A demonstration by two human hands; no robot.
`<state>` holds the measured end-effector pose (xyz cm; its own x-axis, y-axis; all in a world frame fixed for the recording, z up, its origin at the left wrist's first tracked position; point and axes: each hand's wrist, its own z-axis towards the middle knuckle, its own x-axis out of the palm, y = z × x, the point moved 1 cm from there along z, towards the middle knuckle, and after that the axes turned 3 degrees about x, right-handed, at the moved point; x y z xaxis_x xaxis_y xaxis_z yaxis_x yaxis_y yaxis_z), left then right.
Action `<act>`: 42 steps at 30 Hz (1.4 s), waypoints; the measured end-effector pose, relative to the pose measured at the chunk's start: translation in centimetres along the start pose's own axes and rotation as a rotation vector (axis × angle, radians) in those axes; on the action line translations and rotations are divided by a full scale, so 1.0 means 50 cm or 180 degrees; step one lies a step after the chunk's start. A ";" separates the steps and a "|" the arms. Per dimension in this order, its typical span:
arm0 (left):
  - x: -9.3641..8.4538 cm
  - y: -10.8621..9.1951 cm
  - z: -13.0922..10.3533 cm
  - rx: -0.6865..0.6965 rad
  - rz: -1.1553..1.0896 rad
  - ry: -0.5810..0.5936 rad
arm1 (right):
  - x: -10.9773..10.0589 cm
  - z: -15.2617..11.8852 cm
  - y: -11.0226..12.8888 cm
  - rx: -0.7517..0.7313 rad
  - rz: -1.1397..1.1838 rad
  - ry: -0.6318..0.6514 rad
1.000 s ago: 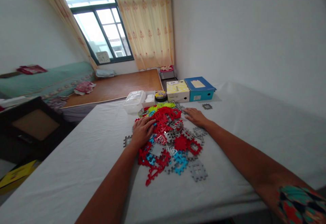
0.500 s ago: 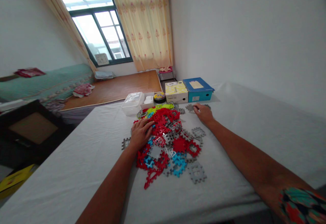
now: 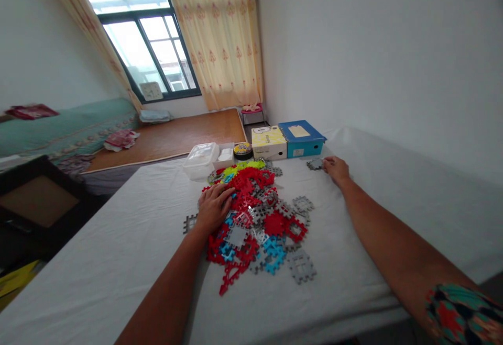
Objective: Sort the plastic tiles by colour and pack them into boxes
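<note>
A heap of interlocking plastic tiles [image 3: 274, 223] in red, grey, blue and yellow-green lies on the white-covered table. My left hand [image 3: 215, 206] rests on the heap's left side with its fingers stretched out, lying flat over red pieces. Away from the heap, at the far right, my right hand [image 3: 337, 169] has its fingers pinched together at the right edge of a grey notched tile [image 3: 315, 164]. The fingertips partly hide that edge. A single grey tile [image 3: 302, 203] and a grey frame tile [image 3: 302, 266] lie along the heap's right side.
Behind the heap stand a clear plastic container [image 3: 201, 160], a small white box [image 3: 225, 156], a round black-and-yellow tin [image 3: 243, 151], a yellow-and-white box [image 3: 269, 143] and a blue box [image 3: 302, 138]. A wall [image 3: 385, 62] runs along the right.
My right hand has moved right, away from the heap, and the grey tile by its fingers has shifted right with it. My left hand stays on the heap.
</note>
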<state>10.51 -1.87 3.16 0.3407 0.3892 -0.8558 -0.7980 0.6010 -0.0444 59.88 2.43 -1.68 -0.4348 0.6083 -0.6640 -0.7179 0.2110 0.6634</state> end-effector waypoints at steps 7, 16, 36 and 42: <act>0.000 0.000 0.001 0.0018 -0.0047 -0.0048 | -0.011 -0.024 0.020 -0.0210 -0.0705 0.0131; -0.002 -0.002 0.001 0.0016 -0.0027 -0.0023 | 0.005 -0.042 0.049 -0.0618 -0.0633 0.0398; -0.010 -0.010 0.002 -0.0050 -0.0118 0.0062 | 0.002 -0.123 0.221 -0.1567 0.0645 0.1446; -0.011 -0.001 0.000 -0.0158 -0.0399 -0.0105 | 0.007 -0.213 0.302 -0.1881 0.1283 0.2809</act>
<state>10.36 -2.09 3.63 0.4548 0.3364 -0.8246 -0.7715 0.6114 -0.1761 43.11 -2.31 4.42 -0.7556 -0.2507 -0.6052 -0.4812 -0.4144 0.7725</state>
